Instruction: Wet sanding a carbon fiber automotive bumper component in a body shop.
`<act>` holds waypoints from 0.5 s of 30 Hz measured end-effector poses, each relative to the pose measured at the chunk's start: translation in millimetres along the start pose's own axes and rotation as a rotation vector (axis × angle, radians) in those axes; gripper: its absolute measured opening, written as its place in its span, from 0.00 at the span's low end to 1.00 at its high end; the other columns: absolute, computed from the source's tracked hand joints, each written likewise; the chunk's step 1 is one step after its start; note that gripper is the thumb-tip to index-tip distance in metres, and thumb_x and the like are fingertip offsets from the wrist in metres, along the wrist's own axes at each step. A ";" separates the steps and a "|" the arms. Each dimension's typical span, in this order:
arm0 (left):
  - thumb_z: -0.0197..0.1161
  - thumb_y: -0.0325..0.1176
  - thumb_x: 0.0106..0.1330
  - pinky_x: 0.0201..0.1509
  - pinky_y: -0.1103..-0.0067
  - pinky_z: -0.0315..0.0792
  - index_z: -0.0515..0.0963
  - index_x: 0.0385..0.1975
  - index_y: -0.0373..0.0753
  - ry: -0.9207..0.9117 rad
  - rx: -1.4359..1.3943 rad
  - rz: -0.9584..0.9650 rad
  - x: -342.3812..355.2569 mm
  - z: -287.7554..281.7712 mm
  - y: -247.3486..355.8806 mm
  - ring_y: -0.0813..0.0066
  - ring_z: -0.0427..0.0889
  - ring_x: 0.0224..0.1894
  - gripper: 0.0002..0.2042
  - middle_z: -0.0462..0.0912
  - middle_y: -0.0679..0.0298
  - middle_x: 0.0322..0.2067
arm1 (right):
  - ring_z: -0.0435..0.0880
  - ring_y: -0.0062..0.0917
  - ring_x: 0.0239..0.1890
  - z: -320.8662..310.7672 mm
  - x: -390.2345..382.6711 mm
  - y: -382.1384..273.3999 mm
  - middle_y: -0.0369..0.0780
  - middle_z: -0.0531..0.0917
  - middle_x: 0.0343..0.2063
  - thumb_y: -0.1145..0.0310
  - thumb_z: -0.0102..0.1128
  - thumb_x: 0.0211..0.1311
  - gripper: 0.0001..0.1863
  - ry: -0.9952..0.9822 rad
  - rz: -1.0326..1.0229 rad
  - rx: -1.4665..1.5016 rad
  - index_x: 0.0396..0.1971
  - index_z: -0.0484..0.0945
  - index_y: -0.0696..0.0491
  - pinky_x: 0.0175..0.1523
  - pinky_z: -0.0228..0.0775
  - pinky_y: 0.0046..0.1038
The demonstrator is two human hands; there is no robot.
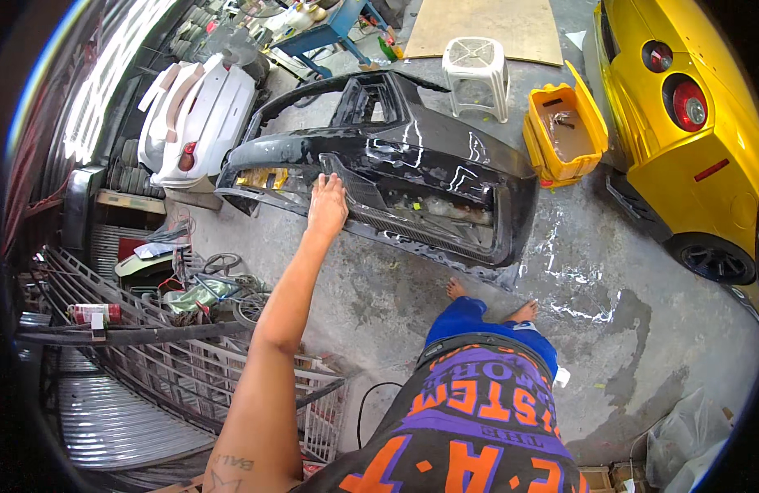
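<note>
A large black car bumper [433, 160] with dull patches and whitish wet-looking marks stands on the concrete floor before me. My left hand [327, 205] reaches out to its left half and lies over the edge beside the mesh grille [351, 182]. The fingers are stretched forward, slightly apart, against the black surface. Whether anything thin lies under the palm is hidden. No part of my right hand shows.
A yellow water bin [603, 140] and a white stool [504, 86] stand behind the bumper's right end. A yellow car [683, 164] is at the right, a white bumper [219, 123] at the left. Metal racks [190, 361] lie near left; a blue table [334, 33] stands far back.
</note>
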State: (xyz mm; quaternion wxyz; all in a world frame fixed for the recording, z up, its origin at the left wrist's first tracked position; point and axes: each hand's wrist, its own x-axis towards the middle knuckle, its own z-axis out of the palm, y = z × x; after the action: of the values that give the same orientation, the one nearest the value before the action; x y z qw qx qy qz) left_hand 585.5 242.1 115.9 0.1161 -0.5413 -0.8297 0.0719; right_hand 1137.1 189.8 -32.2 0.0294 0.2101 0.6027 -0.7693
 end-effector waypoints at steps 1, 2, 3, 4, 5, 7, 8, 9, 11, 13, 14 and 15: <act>0.49 0.33 0.73 0.72 0.57 0.62 0.77 0.55 0.27 0.035 0.008 -0.014 -5.7 1.1 9.3 0.42 0.69 0.67 0.18 0.77 0.46 0.61 | 0.83 0.33 0.50 -3.6 -4.8 4.2 0.48 0.85 0.48 0.65 0.72 0.56 0.26 -0.003 0.001 0.002 0.54 0.78 0.58 0.56 0.74 0.35; 0.49 0.33 0.73 0.72 0.57 0.62 0.77 0.55 0.27 0.033 -0.013 0.002 -5.9 7.3 15.1 0.42 0.69 0.67 0.18 0.77 0.46 0.61 | 0.83 0.33 0.51 -10.2 -10.2 8.5 0.48 0.85 0.49 0.65 0.72 0.56 0.26 0.010 0.008 0.001 0.54 0.77 0.58 0.56 0.74 0.35; 0.50 0.32 0.73 0.71 0.57 0.62 0.77 0.54 0.27 0.032 0.011 0.056 -12.0 14.9 13.9 0.42 0.70 0.67 0.18 0.77 0.45 0.60 | 0.83 0.33 0.51 -13.1 -21.4 14.1 0.48 0.85 0.49 0.65 0.72 0.56 0.26 0.026 0.026 0.002 0.54 0.77 0.58 0.56 0.74 0.35; 0.51 0.31 0.72 0.71 0.56 0.63 0.77 0.54 0.26 0.021 0.023 0.116 -22.6 25.5 14.2 0.41 0.70 0.66 0.18 0.78 0.44 0.59 | 0.83 0.33 0.51 -10.7 -43.3 21.5 0.49 0.85 0.49 0.65 0.72 0.56 0.27 0.048 0.059 0.009 0.55 0.77 0.58 0.56 0.74 0.35; 0.53 0.29 0.69 0.69 0.55 0.65 0.79 0.52 0.27 0.141 -0.037 0.213 -20.6 16.1 21.5 0.39 0.74 0.62 0.17 0.79 0.42 0.56 | 0.83 0.33 0.51 -3.8 -74.2 30.4 0.49 0.85 0.50 0.65 0.72 0.56 0.27 0.096 0.108 0.024 0.55 0.77 0.58 0.56 0.74 0.35; 0.55 0.26 0.66 0.67 0.55 0.68 0.80 0.49 0.26 0.191 -0.059 0.231 -27.1 11.9 10.7 0.41 0.80 0.55 0.15 0.82 0.42 0.52 | 0.83 0.33 0.52 -0.5 -134.1 43.2 0.49 0.85 0.50 0.64 0.72 0.56 0.27 0.183 0.191 0.038 0.55 0.77 0.58 0.57 0.74 0.35; 0.54 0.27 0.68 0.69 0.57 0.67 0.81 0.48 0.26 0.135 -0.102 0.157 -22.4 11.2 6.3 0.42 0.80 0.55 0.15 0.82 0.43 0.52 | 0.83 0.33 0.52 -5.7 -160.2 47.0 0.49 0.85 0.50 0.64 0.72 0.56 0.28 0.230 0.222 0.041 0.56 0.77 0.58 0.57 0.74 0.35; 0.53 0.28 0.69 0.70 0.59 0.66 0.81 0.48 0.26 0.127 -0.052 0.155 -22.5 15.1 -6.0 0.42 0.79 0.57 0.15 0.82 0.43 0.53 | 0.83 0.33 0.52 -10.5 -181.3 49.0 0.49 0.85 0.51 0.64 0.72 0.56 0.28 0.265 0.243 0.042 0.56 0.77 0.58 0.57 0.74 0.35; 0.52 0.28 0.72 0.70 0.61 0.67 0.81 0.50 0.26 0.065 -0.077 0.081 -16.0 2.9 9.6 0.43 0.75 0.63 0.15 0.80 0.43 0.56 | 0.83 0.34 0.52 -5.7 -205.1 52.6 0.49 0.85 0.51 0.64 0.72 0.56 0.28 0.352 0.273 0.062 0.56 0.77 0.57 0.57 0.74 0.35; 0.52 0.29 0.73 0.71 0.60 0.66 0.80 0.50 0.25 0.059 -0.141 0.035 -14.5 2.4 12.2 0.43 0.74 0.64 0.15 0.80 0.43 0.56 | 0.76 0.35 0.61 4.8 -206.8 68.7 0.50 0.78 0.59 0.55 0.70 0.56 0.35 0.364 0.327 0.189 0.62 0.73 0.57 0.65 0.66 0.37; 0.52 0.29 0.74 0.71 0.61 0.66 0.80 0.50 0.25 0.053 -0.119 0.027 -14.0 4.8 10.0 0.43 0.74 0.64 0.15 0.79 0.43 0.57 | 0.69 0.37 0.69 9.8 -206.8 74.8 0.50 0.71 0.68 0.46 0.67 0.57 0.43 0.330 0.356 0.300 0.68 0.69 0.56 0.73 0.58 0.39; 0.52 0.30 0.75 0.71 0.62 0.66 0.80 0.51 0.25 0.047 -0.090 0.010 -13.9 8.1 5.0 0.42 0.73 0.64 0.15 0.79 0.43 0.57 | 0.69 0.37 0.69 7.1 -203.4 67.4 0.50 0.71 0.68 0.46 0.67 0.57 0.43 0.342 0.358 0.309 0.68 0.69 0.56 0.73 0.58 0.39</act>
State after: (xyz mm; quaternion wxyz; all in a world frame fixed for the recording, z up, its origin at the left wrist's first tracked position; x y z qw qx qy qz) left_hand 593.1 231.4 105.3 0.1105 -0.5515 -0.8266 0.0224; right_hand 1340.2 122.5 -19.5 0.0301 0.4417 0.4278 -0.7880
